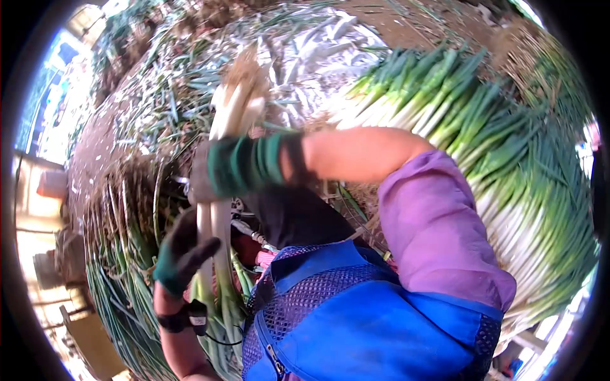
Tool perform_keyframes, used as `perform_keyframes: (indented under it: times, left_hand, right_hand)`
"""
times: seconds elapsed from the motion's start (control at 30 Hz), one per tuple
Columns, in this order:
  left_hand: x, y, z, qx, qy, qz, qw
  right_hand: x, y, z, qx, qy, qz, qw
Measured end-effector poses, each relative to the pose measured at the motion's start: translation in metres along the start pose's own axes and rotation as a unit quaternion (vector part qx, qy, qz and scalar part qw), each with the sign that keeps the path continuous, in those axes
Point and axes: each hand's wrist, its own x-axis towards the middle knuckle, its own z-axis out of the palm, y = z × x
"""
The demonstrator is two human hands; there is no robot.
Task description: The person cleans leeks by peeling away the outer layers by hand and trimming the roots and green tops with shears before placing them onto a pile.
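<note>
My right hand (213, 170), in a dark glove with a green cuff, is closed round a small bunch of leeks (222, 232). Their roots point up and away, and the green leaves hang down toward my lap. Lower on the same stalks is my left hand (185, 251), also gloved, with a dark band at its wrist. Its fingers are apart, one lying across the front of the stalks; whether it bears on them is hard to see. The root ends (244, 79) look pale brown and slightly blurred.
A long row of cleaned leeks (508, 209) with white stems lies on the right. Untrimmed leeks (121, 254) with soil-covered roots are heaped on the left. Leaf scraps (171, 101) litter the ground ahead, beside a whitish sheet (311, 63).
</note>
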Motion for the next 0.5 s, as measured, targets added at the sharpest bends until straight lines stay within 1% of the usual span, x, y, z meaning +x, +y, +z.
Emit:
perform_keyframes:
  times: [0.07,0.1,0.13,0.17,0.2,0.23,0.27,0.3,0.33,0.4,0.43,0.47,0.5]
  left_hand:
    - [-0.007,0.027,0.004,-0.008,0.074,0.041,0.996]
    - [-0.009,0.039,0.001,0.063,0.099,0.098,0.988]
    - [-0.009,0.049,-0.006,0.133,0.124,0.154,0.971]
    - [-0.011,0.055,-0.016,0.214,0.165,0.198,0.942]
    - [-0.015,0.060,-0.027,0.291,0.204,0.241,0.903]
    - [-0.018,0.065,-0.035,0.313,0.227,0.280,0.878]
    - [-0.020,0.071,-0.041,0.335,0.251,0.320,0.850]
    - [-0.021,0.078,-0.044,0.336,0.276,0.306,0.847]
    - [-0.019,0.077,-0.057,0.347,0.271,0.303,0.845]
    - [-0.008,0.067,-0.066,0.321,0.246,0.309,0.861]
    - [0.000,0.060,-0.066,0.295,0.242,0.285,0.879]
    - [0.008,0.052,-0.065,0.267,0.239,0.260,0.896]
    - [0.016,0.042,-0.065,0.265,0.245,0.233,0.903]
  right_hand:
    - [-0.036,0.038,-0.046,-0.081,-0.001,0.061,0.995]
    - [-0.044,0.051,-0.086,-0.052,-0.156,0.185,0.969]
    - [-0.081,0.063,-0.121,-0.115,-0.094,0.217,0.965]
    - [-0.122,0.082,-0.142,-0.154,-0.043,0.217,0.963]
    - [-0.151,0.079,-0.178,-0.231,-0.059,0.257,0.937]
    - [-0.179,0.077,-0.214,-0.304,-0.083,0.296,0.902]
    - [-0.204,0.054,-0.249,-0.408,-0.183,0.376,0.811]
    - [-0.225,0.044,-0.266,-0.415,-0.145,0.433,0.787]
    - [-0.242,0.042,-0.279,-0.419,-0.104,0.484,0.761]
    - [-0.291,0.046,-0.276,-0.447,0.021,0.537,0.715]
    - [-0.321,0.054,-0.274,-0.398,0.011,0.596,0.698]
    - [-0.329,0.056,-0.264,-0.350,0.015,0.700,0.623]
    - [-0.351,0.062,-0.247,-0.314,0.061,0.737,0.595]
